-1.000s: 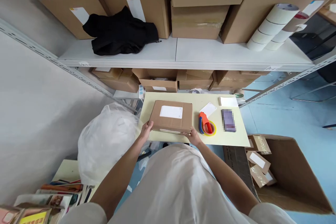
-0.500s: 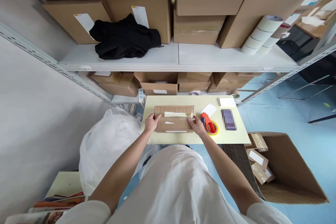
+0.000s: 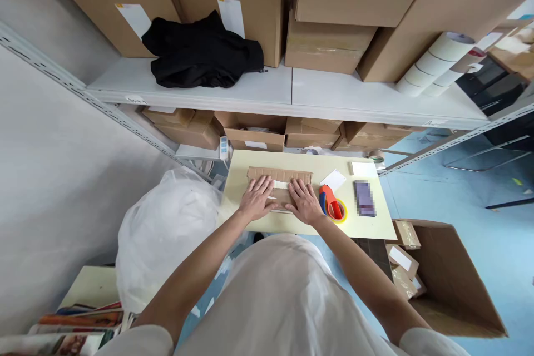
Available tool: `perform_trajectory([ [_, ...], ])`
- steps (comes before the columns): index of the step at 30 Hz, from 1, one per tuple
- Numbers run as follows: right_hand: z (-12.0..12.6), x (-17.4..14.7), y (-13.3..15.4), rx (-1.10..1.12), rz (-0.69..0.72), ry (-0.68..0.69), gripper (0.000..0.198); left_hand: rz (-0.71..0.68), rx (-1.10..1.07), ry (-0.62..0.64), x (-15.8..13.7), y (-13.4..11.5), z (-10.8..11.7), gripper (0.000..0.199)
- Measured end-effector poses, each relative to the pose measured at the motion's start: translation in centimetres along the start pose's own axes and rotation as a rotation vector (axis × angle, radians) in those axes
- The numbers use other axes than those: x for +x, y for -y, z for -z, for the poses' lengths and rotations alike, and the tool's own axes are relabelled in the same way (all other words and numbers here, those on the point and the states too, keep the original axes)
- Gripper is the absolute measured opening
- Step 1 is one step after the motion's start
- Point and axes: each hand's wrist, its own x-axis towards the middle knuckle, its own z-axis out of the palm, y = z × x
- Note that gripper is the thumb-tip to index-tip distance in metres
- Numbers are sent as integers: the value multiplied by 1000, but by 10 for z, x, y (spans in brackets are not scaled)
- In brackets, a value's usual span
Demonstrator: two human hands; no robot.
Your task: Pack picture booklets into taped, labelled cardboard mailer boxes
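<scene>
Brown cardboard, ridged along its far edge and crossed by a whitish strip (image 3: 280,184), forms the closed box (image 3: 281,197) lying on the pale yellow counter (image 3: 359,223). Both hands lie on its upper face, apart from each other: left hand (image 3: 257,199) and right hand (image 3: 306,202) are palm down, opened flat, fingers slightly spread, touching without gripping. An orange tape dispenser (image 3: 329,197) sits just beside the right hand.

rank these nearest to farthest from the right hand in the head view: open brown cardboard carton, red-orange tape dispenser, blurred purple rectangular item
1. Red-orange tape dispenser: just right of the right hand.
2. Blurred purple rectangular item: farther right.
3. Open brown cardboard carton: lower right, farthest out.
</scene>
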Motion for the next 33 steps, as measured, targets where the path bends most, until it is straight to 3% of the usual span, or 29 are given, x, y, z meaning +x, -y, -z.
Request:
perform_trajectory([
  [7,-4,3,-8,99,27,42,74,67,2,80,2,-2,2,71],
  [13,0,-7,-31,445,40,13,79,209,48,161,9,-11,6,70],
  [15,1,-14,-52,565,-55,-89,75,263,43,191,17,-15,9,69],
  [18,-2,-23,-97,640,-307,-267,65,290,-1,213,32,-22,12,67],
  [21,-13,-27,-148,603,-541,-327,56,263,-69,185,49,-32,12,66],
  [23,-22,-25,-177,532,-641,-261,53,241,-119,160,60,-41,10,64],
  [26,-36,-19,-204,404,-722,-37,57,201,-187,112,72,-57,5,59],
  [29,-51,-15,-215,278,-672,147,65,165,-225,68,79,-71,1,53],
  [33,-63,-13,-220,123,-610,174,63,159,-250,32,80,-80,-4,48],
])
